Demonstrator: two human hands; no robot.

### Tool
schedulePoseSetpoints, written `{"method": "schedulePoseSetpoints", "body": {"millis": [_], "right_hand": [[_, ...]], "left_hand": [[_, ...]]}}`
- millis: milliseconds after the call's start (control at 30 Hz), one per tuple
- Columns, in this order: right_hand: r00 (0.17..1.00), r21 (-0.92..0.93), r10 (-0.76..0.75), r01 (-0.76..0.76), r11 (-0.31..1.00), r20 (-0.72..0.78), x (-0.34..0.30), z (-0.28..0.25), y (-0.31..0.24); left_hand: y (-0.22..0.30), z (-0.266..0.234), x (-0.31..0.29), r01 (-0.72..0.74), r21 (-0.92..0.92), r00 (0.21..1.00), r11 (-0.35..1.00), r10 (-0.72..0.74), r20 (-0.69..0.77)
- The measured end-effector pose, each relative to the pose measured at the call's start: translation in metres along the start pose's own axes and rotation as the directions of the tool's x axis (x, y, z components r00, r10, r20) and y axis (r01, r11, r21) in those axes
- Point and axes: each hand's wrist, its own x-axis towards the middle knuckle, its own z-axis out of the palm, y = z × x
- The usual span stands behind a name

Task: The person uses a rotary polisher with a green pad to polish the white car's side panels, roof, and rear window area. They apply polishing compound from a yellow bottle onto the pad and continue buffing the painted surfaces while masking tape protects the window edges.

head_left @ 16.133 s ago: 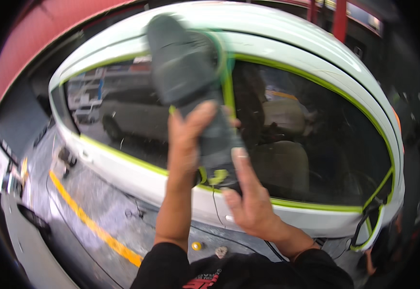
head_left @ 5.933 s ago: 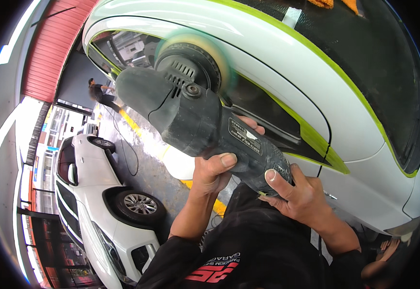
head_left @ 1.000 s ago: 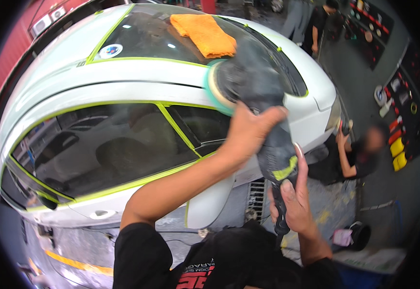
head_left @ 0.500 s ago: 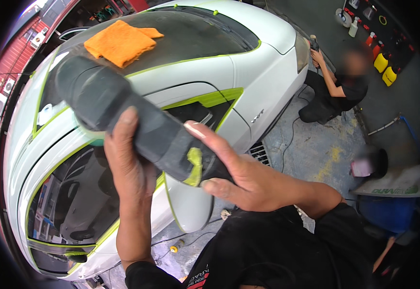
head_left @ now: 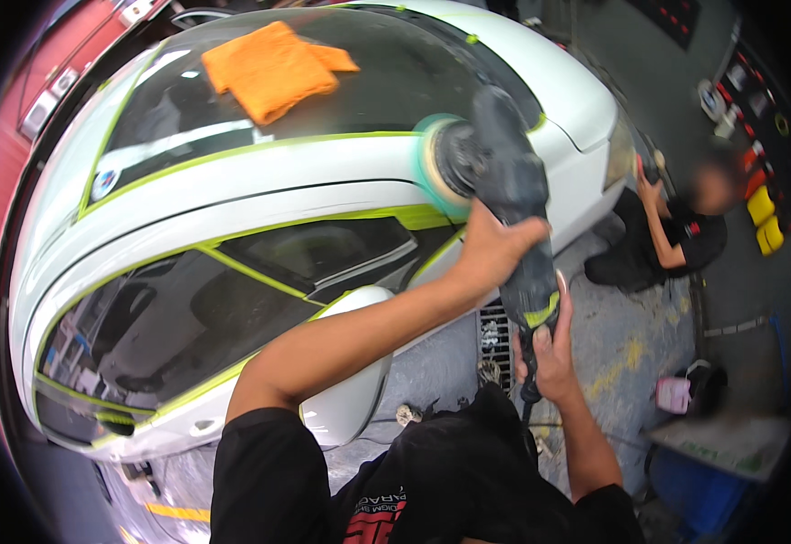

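Both my hands hold a black polishing machine point(head_left: 515, 195) against the white car point(head_left: 350, 188). My left hand point(head_left: 497, 243) is wrapped round its body behind the head. My right hand point(head_left: 550, 352) grips the rear end, by a strip of yellow-green tape and the power cord point(head_left: 530, 393). The round pad point(head_left: 434, 165), with a green rim and pale backing, stands on edge beside the white pillar along the windshield; whether it touches the paint is hard to tell. Yellow-green masking tape point(head_left: 323, 138) borders the glass. On the windshield lies a folded orange cloth point(head_left: 273, 74).
A co-worker point(head_left: 677, 227) crouches by the car's headlight, holding a dark tool. The side mirror point(head_left: 346, 399) juts out near my left arm. A floor grate point(head_left: 493, 331) and cords lie below. Yellow bottles point(head_left: 763, 208) stand at the right, a blue bin point(head_left: 699, 490) at lower right.
The polisher has swung from over the left side window to the front pillar on the right. Both hands moved with it, and my left arm now reaches across the side window and mirror.
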Motion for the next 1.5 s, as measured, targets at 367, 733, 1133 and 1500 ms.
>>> {"method": "schedulePoseSetpoints", "body": {"millis": [367,733,1133,1500], "right_hand": [[0.92,-0.141,-0.296,0.338,0.93,0.255,0.03,0.109,-0.007],[0.735,-0.243,-0.331,0.554,0.796,0.591,0.027,0.324,-0.104],[0.392,-0.116,-0.448,0.842,0.527,0.803,0.021,0.553,-0.126],[0.608,-0.263,-0.318,0.675,0.69,0.727,0.004,0.488,-0.111]], "left_hand": [[0.097,-0.118,-0.068,-0.3,0.051,0.935,0.953,0.304,-0.182],[0.232,-0.3,-0.2,-0.601,-0.022,0.759,0.799,0.562,-0.329],[0.31,-0.502,-0.328,-0.672,-0.058,0.651,0.738,0.552,-0.521],[0.305,-0.451,-0.33,-0.088,0.668,0.629,0.738,0.561,-0.537]]}}
